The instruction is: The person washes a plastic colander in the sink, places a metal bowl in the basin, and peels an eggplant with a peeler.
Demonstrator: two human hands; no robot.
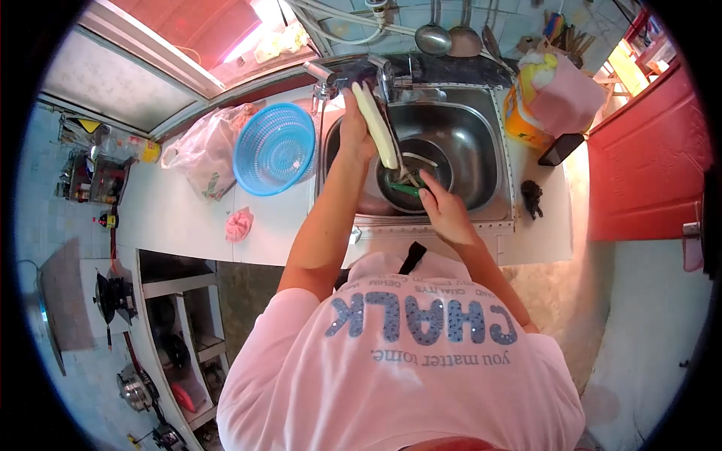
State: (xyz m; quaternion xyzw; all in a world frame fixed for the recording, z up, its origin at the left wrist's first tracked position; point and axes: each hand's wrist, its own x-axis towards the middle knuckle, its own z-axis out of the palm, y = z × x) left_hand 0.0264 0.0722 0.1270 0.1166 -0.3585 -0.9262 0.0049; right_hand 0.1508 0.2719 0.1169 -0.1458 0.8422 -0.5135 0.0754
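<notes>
Over the sink, my left hand (356, 129) is closed around a long pale vegetable (375, 126), held slanting. A dark strip, perhaps skin, runs along its right side; I cannot tell its kind for certain. My right hand (447, 213) is closed near the vegetable's lower end, around a small tool (412, 179) that looks like a peeler. Its shape is partly hidden by the fingers. Just beneath, a round metal bowl (445, 159) sits in the steel sink (481, 161). A pale strip (420, 158) and something green (404, 189) show at the bowl.
Left of the sink stand a blue plastic basket (274, 150) and a plastic bag (207, 154), with a pink cloth (238, 225) nearer me. Faucets (323, 79) rise behind. At right are a yellow-orange container (526, 109), a black phone-like object (562, 149) and a dark clump (532, 198).
</notes>
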